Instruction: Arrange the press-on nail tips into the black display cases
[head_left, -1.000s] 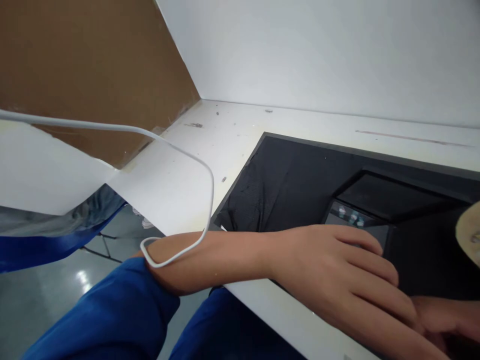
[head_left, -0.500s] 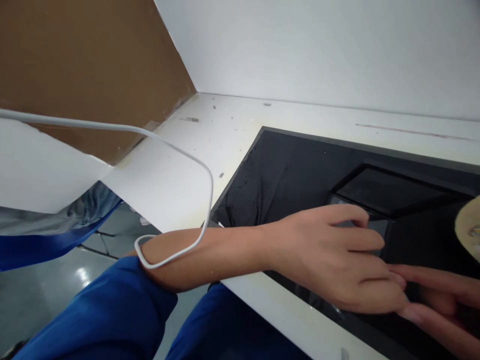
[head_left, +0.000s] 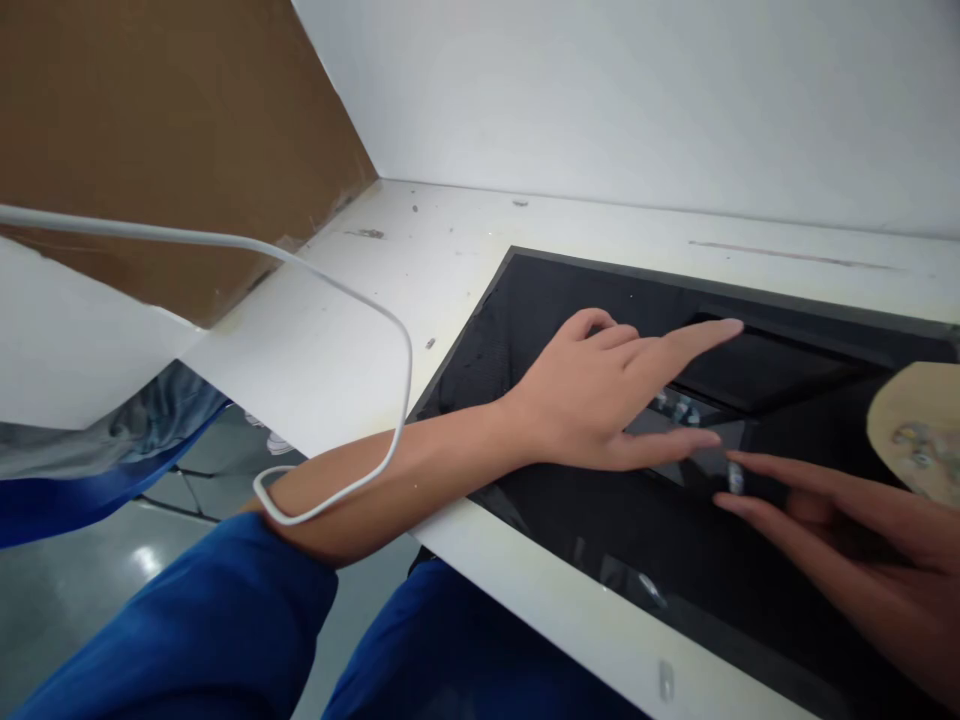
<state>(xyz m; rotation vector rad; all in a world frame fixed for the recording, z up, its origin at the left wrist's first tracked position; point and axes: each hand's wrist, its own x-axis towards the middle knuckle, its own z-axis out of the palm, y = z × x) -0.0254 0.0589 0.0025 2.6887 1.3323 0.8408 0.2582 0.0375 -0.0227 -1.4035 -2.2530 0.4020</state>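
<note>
My left hand (head_left: 600, 395) reaches over the black mat (head_left: 555, 290), its thumb and index finger stretched wide apart and the other fingers curled; nothing is between them. To its right, my right hand (head_left: 847, 540) pinches a small silvery piece (head_left: 735, 475) between thumb and finger; its exact kind is too small to tell. The left thumb tip is close to this piece but apart from it. Beyond the left thumb lie small shiny parts (head_left: 682, 408), partly covered by the hand. A dark rectangular tray-like thing (head_left: 795, 370) lies behind them.
A beige rounded piece (head_left: 900, 400) with small metallic bits on it is at the right edge. A white cable (head_left: 360, 295) loops around my left forearm. White table (head_left: 360, 310), brown panel (head_left: 165, 130) and white wall (head_left: 637, 100) surround the mat.
My left hand has moved away from the right fingertips, up and to the left, and its thumb and index finger have spread. The silvery piece in my right hand now shows.
</note>
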